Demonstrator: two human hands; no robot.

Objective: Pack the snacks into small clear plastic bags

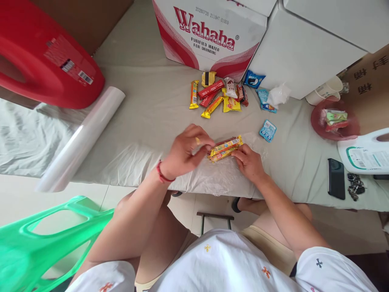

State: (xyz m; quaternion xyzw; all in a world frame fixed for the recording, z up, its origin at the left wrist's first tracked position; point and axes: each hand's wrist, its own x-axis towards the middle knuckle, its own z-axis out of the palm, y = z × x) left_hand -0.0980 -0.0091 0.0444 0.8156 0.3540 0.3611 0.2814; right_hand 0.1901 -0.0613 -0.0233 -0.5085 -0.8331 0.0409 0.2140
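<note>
A small bundle of yellow-wrapped snack bars lies side by side above a sheet of clear plastic film near the bed-like surface's front edge. My left hand, with a ring and a red cord bracelet, has its thumb and forefinger closed at the bundle's left end. At the right end, my right hand grips the bars between thumb and curled fingers. Beyond them sits a loose group of wrapped snacks, including a red packet, a yellow bag and a yellow bar. A blue packet lies apart, right of the bundle.
A Wahaha carton stands behind the snacks. Leftward are a plastic film roll, a red jug and a green stool. On the right are a pink bowl, a white bottle, a phone and keys.
</note>
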